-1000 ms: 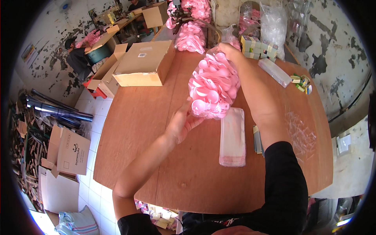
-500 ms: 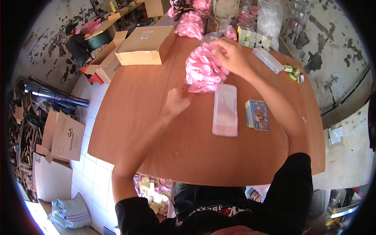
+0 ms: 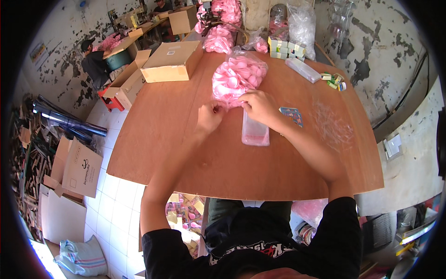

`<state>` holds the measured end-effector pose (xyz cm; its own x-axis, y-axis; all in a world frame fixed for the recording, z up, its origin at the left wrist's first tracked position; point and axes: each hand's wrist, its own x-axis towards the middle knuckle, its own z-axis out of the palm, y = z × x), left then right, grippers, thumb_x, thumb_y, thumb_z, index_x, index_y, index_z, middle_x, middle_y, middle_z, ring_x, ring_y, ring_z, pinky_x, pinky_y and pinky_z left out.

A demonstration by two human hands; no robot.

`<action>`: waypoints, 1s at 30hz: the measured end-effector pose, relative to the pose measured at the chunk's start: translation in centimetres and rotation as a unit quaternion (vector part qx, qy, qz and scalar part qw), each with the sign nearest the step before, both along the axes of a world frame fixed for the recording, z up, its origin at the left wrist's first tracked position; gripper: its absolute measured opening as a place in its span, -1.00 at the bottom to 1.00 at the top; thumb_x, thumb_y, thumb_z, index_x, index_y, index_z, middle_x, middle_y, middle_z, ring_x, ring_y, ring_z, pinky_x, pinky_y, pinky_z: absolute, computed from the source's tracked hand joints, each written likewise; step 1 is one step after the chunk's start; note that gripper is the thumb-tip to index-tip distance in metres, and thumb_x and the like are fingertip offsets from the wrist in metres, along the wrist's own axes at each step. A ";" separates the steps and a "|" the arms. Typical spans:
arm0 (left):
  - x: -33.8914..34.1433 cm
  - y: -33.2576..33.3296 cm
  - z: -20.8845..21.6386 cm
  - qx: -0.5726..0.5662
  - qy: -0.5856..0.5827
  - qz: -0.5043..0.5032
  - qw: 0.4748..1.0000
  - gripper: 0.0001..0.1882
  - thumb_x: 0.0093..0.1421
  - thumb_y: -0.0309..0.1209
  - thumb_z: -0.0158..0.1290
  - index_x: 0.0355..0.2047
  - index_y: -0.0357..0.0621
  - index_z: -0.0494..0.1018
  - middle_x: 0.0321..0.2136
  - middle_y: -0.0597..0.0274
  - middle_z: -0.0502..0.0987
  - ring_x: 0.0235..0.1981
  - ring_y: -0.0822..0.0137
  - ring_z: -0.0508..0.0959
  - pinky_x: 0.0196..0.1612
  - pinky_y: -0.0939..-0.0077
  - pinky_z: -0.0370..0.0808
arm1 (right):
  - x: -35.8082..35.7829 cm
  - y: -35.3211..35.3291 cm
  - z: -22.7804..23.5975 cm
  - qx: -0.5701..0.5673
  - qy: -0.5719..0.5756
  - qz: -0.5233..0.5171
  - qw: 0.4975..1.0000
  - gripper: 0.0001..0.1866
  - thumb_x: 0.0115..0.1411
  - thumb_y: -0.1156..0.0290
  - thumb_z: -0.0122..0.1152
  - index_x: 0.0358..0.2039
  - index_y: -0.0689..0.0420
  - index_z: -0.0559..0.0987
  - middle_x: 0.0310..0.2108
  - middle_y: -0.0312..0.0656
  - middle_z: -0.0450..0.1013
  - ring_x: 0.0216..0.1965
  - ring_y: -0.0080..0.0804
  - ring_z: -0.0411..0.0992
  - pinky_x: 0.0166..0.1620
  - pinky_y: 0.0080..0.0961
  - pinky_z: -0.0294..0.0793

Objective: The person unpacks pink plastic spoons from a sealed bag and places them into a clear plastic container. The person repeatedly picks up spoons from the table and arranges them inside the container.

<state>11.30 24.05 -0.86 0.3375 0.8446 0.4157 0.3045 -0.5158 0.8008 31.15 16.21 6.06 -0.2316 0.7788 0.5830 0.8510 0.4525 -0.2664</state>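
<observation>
A clear plastic bag full of pink spoon-like pieces (image 3: 239, 76) lies on the brown table in front of me. My left hand (image 3: 210, 115) is at the bag's near left corner, its fingers curled and pinching the film. At the near right edge, my right hand (image 3: 260, 108) has its thumb and fingers closed on the plastic. Just below that hand lies a stack of clear plastic sleeves (image 3: 255, 132), its far end partly covered. A stack of blue printed cards (image 3: 292, 115) shows beyond my right forearm, which hides part of it.
On the table (image 3: 186, 172), a closed cardboard box (image 3: 169, 63) stands far left. Small boxes (image 3: 285, 49), a clear packet (image 3: 303, 69) and small green-yellow items (image 3: 333, 81) sit far right. Crumpled clear film (image 3: 332, 123) lies right. Another person (image 3: 95, 65) sits at the far left.
My right hand has come from the bag's far side to its near edge, close to my left hand. The whole view has shifted slightly.
</observation>
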 end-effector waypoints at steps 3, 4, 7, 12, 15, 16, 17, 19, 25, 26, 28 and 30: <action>-0.6 -0.4 -0.1 -0.047 -0.026 -0.041 0.998 -0.82 0.11 -0.42 0.20 -0.31 -0.28 0.62 -0.50 0.20 0.63 -0.48 0.47 0.57 -0.34 0.52 0.51 | 2.0 1.5 -0.5 -0.003 0.069 0.010 0.998 -0.79 0.11 0.54 0.13 -0.26 0.12 0.66 -0.33 -0.08 0.60 -0.30 -0.13 0.56 -0.21 -0.33 0.53; -1.1 -0.9 -0.3 -0.082 -0.037 -0.049 0.995 -0.80 0.13 -0.40 0.20 -0.30 -0.29 0.61 -0.52 0.23 0.62 -0.49 0.49 0.55 -0.35 0.52 0.50 | 1.8 1.3 0.2 -0.010 0.071 0.012 0.997 -0.79 0.11 0.54 0.13 -0.26 0.12 0.66 -0.33 -0.08 0.60 -0.30 -0.13 0.56 -0.21 -0.33 0.53; -1.6 -1.3 1.0 -0.158 -0.043 -0.023 0.986 -0.76 0.10 -0.35 0.25 -0.33 -0.30 0.58 -0.53 0.25 0.59 -0.49 0.49 0.54 -0.36 0.52 0.49 | 1.7 1.0 1.8 -0.102 0.088 -0.032 0.990 -0.78 0.11 0.55 0.13 -0.24 0.11 0.67 -0.34 -0.08 0.60 -0.33 -0.28 0.58 -0.24 -0.39 0.50; -1.8 -0.2 1.0 -0.117 -0.038 -0.005 0.992 -0.66 0.04 -0.25 0.32 -0.40 -0.31 0.53 -0.55 0.21 0.58 -0.54 0.46 0.52 -0.41 0.48 0.48 | 2.4 1.6 0.8 -0.138 0.018 -0.067 0.988 -0.79 0.05 0.54 0.16 -0.30 0.12 0.67 -0.36 -0.03 0.59 -0.29 -0.13 0.58 -0.19 -0.27 0.54; -1.1 -0.7 2.1 -0.040 0.011 0.016 0.999 -0.60 0.04 -0.19 0.32 -0.42 -0.34 0.51 -0.58 0.14 0.57 -0.57 0.45 0.51 -0.45 0.43 0.47 | 2.7 1.6 -0.5 -0.155 -0.050 -0.125 0.979 -0.78 0.03 0.51 0.18 -0.28 0.10 0.66 -0.34 -0.05 0.59 -0.28 -0.11 0.57 -0.18 -0.25 0.53; -1.2 -0.8 2.3 -0.007 0.049 0.034 0.998 -0.58 0.05 -0.17 0.31 -0.42 -0.36 0.51 -0.60 0.11 0.56 -0.59 0.45 0.51 -0.47 0.41 0.47 | 2.5 1.6 -1.0 -0.151 -0.038 -0.137 0.978 -0.77 -0.02 0.50 0.19 -0.30 0.08 0.67 -0.35 -0.03 0.59 -0.28 -0.07 0.56 -0.18 -0.19 0.53; -1.1 -0.9 3.1 -0.009 0.051 0.030 0.998 -0.58 0.05 -0.17 0.31 -0.42 -0.36 0.51 -0.60 0.11 0.56 -0.59 0.45 0.51 -0.47 0.41 0.47 | 2.5 1.5 -1.0 -0.153 -0.036 -0.140 0.978 -0.77 -0.02 0.50 0.19 -0.30 0.08 0.67 -0.35 -0.03 0.59 -0.28 -0.07 0.56 -0.18 -0.19 0.53; -0.7 -0.9 4.4 -0.063 0.056 0.051 0.995 -0.56 0.06 -0.13 0.31 -0.44 -0.35 0.53 -0.64 0.09 0.54 -0.61 0.43 0.52 -0.47 0.38 0.46 | 2.6 1.2 -0.8 -0.153 -0.025 -0.110 0.982 -0.77 0.06 0.55 0.18 -0.24 0.20 0.64 -0.30 0.00 0.60 -0.22 -0.09 0.58 -0.16 -0.27 0.54; 0.2 4.4 3.1 -0.200 -0.108 0.023 0.973 -0.66 0.22 -0.18 0.19 -0.47 -0.25 0.52 -0.68 0.29 0.46 -0.69 0.48 0.40 -0.59 0.47 0.30 | 3.5 1.7 -1.2 -0.154 0.072 -0.066 0.983 -0.76 0.06 0.57 0.10 -0.26 0.16 0.66 -0.31 -0.03 0.60 -0.26 -0.13 0.58 -0.16 -0.26 0.53; 0.3 4.9 3.1 -0.298 -0.155 0.009 0.942 -0.71 0.27 -0.21 0.14 -0.49 -0.14 0.48 -0.70 0.42 0.39 -0.70 0.53 0.33 -0.62 0.54 0.21 | 3.6 1.6 -1.2 -0.154 0.075 -0.070 0.983 -0.76 0.06 0.57 0.10 -0.26 0.16 0.66 -0.31 -0.03 0.60 -0.26 -0.13 0.58 -0.16 -0.26 0.53; 0.3 5.6 3.2 -0.336 -0.187 0.007 0.923 -0.74 0.28 -0.24 0.12 -0.47 -0.14 0.47 -0.68 0.41 0.38 -0.70 0.52 0.30 -0.62 0.54 0.19 | 3.9 1.5 -1.2 -0.149 0.098 -0.055 0.983 -0.77 0.08 0.56 0.11 -0.27 0.16 0.66 -0.31 -0.02 0.60 -0.25 -0.14 0.58 -0.16 -0.27 0.53; 0.0 6.2 3.4 -0.407 -0.255 0.011 0.877 -0.79 0.31 -0.30 0.07 -0.41 -0.14 0.46 -0.66 0.41 0.34 -0.71 0.50 0.25 -0.62 0.53 0.16 | 4.3 1.6 -1.5 -0.156 0.106 -0.058 0.980 -0.78 0.08 0.56 0.11 -0.27 0.15 0.66 -0.30 -0.03 0.60 -0.24 -0.15 0.58 -0.16 -0.27 0.53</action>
